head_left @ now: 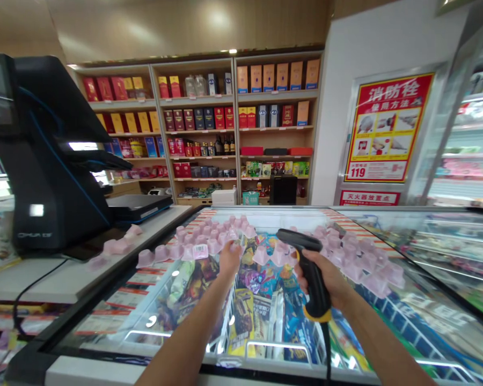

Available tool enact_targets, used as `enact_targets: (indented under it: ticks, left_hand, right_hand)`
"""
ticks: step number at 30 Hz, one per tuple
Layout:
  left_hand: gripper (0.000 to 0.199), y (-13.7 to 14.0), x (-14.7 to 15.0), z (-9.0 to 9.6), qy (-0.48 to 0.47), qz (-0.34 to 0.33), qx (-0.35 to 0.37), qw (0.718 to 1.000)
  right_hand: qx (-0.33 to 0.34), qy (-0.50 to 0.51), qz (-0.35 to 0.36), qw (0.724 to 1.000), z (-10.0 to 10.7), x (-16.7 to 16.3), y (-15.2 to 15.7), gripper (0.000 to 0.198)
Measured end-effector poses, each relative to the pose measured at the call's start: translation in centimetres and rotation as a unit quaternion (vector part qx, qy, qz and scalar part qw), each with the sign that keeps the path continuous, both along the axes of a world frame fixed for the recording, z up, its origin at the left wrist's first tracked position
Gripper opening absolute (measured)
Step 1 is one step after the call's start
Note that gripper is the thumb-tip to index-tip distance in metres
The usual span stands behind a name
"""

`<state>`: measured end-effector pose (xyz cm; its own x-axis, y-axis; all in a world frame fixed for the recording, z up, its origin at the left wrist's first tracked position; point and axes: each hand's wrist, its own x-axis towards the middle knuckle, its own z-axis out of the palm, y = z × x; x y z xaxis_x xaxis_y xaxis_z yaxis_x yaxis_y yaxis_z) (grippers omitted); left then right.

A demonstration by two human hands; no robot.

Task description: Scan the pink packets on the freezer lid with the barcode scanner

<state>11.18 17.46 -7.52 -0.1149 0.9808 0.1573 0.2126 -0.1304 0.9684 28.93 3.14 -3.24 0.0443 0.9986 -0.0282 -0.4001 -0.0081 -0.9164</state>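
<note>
My right hand [320,276] is wrapped round the handle of a black and yellow barcode scanner [317,289], its head pointing left over the freezer and its cable hanging down. My left hand [229,258] is closed at the edge of a group of small pink plastic cups [214,234], gripping one of them. A white barcode label [200,251] shows on the near side of this group. Other pink cups [356,257] sit to the right, beyond my right hand. Both groups rest on the glass top of a chest freezer [145,316], with colourful packets [261,316] visible below.
On the left counter [60,284] stand a black checkout terminal [52,161] with a flat scale [139,206] and a few more pink cups [118,244]. Behind, shelves [197,99] hold boxes and bottles. A red sign [388,128] hangs on the right wall.
</note>
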Motion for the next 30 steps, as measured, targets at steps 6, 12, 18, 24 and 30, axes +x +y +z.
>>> enact_targets:
  ticks: [6,12,18,24,30]
  left_hand:
    - [0.073,-1.4,5.7,-1.0,0.199,-0.081,0.045,0.976]
    - [0.071,-0.9,9.5,-1.7,0.28,-0.155,0.066,0.945]
    - [0.071,-0.7,9.8,-0.6,0.304,-0.172,0.097,0.932]
    - [0.049,2.7,-0.1,1.4,0.286,0.0,0.107,0.952]
    - [0.027,3.3,-5.9,0.6,0.196,0.032,0.068,0.978]
  right_hand:
    - [-0.003,0.036,-0.052,0.998,0.4,2.1,-0.3,0.022]
    - [-0.007,0.037,-0.051,0.998,0.5,2.1,-0.4,0.021]
    - [-0.012,0.037,-0.051,0.998,0.3,2.1,-0.4,0.021]
    - [-0.008,0.012,-0.019,1.0,-0.4,1.2,-0.3,0.023]
    - [-0.003,-0.036,0.004,0.999,-0.6,-1.4,-0.1,0.029]
